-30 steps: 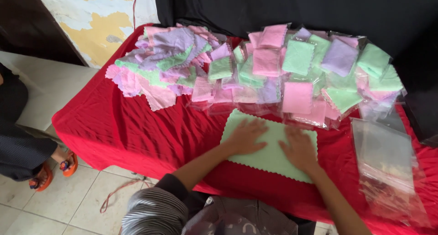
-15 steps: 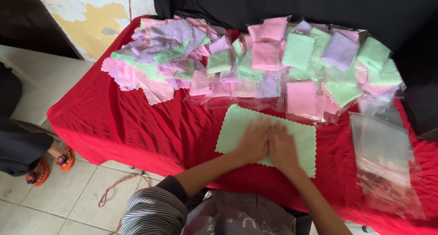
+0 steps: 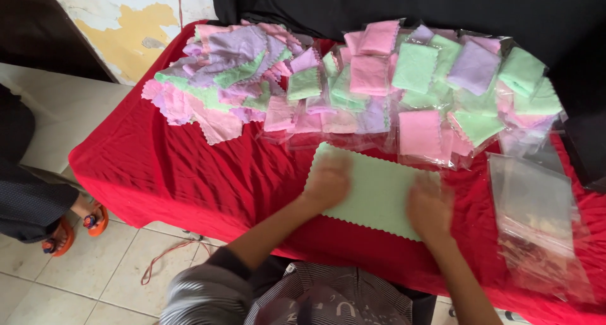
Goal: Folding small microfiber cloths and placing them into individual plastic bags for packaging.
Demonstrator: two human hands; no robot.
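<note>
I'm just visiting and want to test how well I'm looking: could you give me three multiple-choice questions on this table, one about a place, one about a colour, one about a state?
1. Where does the stack of empty clear bags lie?
A. at the right end of the table
B. on the floor tiles
C. under the loose cloths at the far left

2. What colour is the cloth under the hands?
A. purple
B. light green
C. pink

3. How do the hands rest on that cloth?
A. both clenched into fists
B. flat, palms down, apart
C. pinching one corner up

Answers:
1 A, the bags lie on the red table cover, right of the light green cloth.
2 B, it shows pale green between the hands.
3 B, the left hand and the right hand press flat near opposite ends.
</note>
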